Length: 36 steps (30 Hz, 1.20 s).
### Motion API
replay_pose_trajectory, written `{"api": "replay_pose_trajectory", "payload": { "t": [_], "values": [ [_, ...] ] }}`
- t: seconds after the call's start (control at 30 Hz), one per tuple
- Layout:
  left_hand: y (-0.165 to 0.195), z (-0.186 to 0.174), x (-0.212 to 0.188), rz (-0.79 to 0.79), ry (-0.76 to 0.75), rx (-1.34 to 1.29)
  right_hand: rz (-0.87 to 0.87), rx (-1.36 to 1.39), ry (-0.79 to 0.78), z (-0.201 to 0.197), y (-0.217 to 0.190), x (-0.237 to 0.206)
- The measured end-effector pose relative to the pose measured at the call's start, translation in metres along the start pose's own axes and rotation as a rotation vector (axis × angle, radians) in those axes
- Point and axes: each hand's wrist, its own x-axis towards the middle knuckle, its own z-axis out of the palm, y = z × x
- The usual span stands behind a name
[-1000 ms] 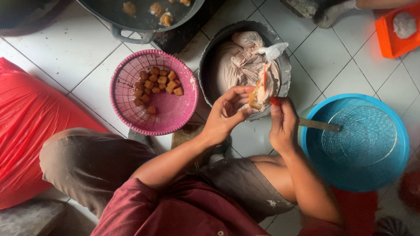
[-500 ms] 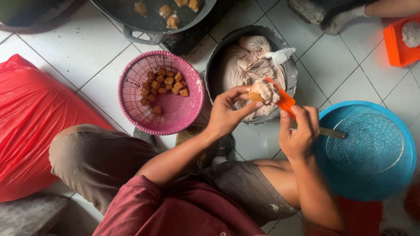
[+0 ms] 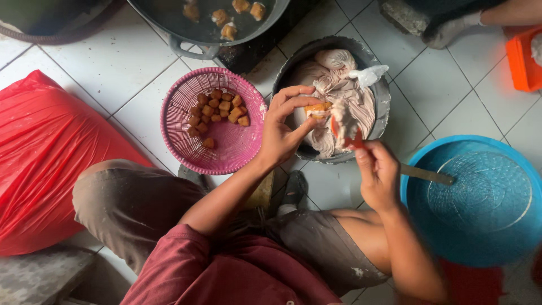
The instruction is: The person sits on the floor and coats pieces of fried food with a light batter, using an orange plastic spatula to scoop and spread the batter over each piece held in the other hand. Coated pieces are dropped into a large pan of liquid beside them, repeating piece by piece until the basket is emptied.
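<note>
- Our left hand [image 3: 280, 133] holds a small fried brown piece [image 3: 315, 108] up over the grey metal pot [image 3: 381, 107]; the fingers [image 3: 293, 92] curl around it, thumb and fingertips pinching its sides.
- Our right hand [image 3: 377, 172] grips an orange-handled tool [image 3: 353, 139], fingers pressed together around the handle. Its tip carries a lump of pale paste and sits just beside the piece. The tool is blurred, so we cannot tell whether it is a spoon or a knife.
- The pot holds a mound of pale paste [image 3: 333, 85] with a bit of white plastic [image 3: 368, 74] on top.
- To the left sits a pink basket [image 3: 186, 147] with more brown pieces [image 3: 217, 113] clustered at its far side.
- A blue basin [image 3: 480, 203] lies at the right, a stick-like handle [image 3: 426, 174] resting across its rim.
- Far off, a dark pan [image 3: 186, 42] has pieces floating in liquid. A red sack [image 3: 39, 158] fills the left.
- Risks, as we judge them: the paste looks sticky and loosely heaped on the tip, so it could drop onto the tiled floor [image 3: 446, 96] if the hand drifts past the pot rim. The piece is held only by fingertips; pushing paste in too hard could split it or knock it loose. The tip works close to our left thumb, so a slip could jab it.
</note>
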Motion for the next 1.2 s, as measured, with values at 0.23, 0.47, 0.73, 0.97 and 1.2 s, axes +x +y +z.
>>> {"api": "replay_pose_trajectory", "payload": {
  "t": [0.23,0.47,0.73,0.97,1.2],
  "values": [
    [-0.053,0.040,0.021,-0.517,0.220,-0.702,0.339,0.315,-0.130,-0.038,0.019,0.040],
    [-0.127,-0.050,0.044,-0.828,0.538,-0.573,0.357,0.418,-0.093,-0.006,0.008,0.007],
    [-0.143,-0.070,0.057,-0.411,0.746,-0.321,0.416,0.565,-0.130,-0.018,0.024,0.030],
    [-0.177,-0.094,-0.053,-0.993,0.260,0.967,0.483,0.732,-0.128,-0.023,0.018,0.036],
    [-0.187,-0.125,-0.100,-1.105,0.147,1.162,0.486,0.724,-0.145,-0.024,0.021,0.029]
  ]
}}
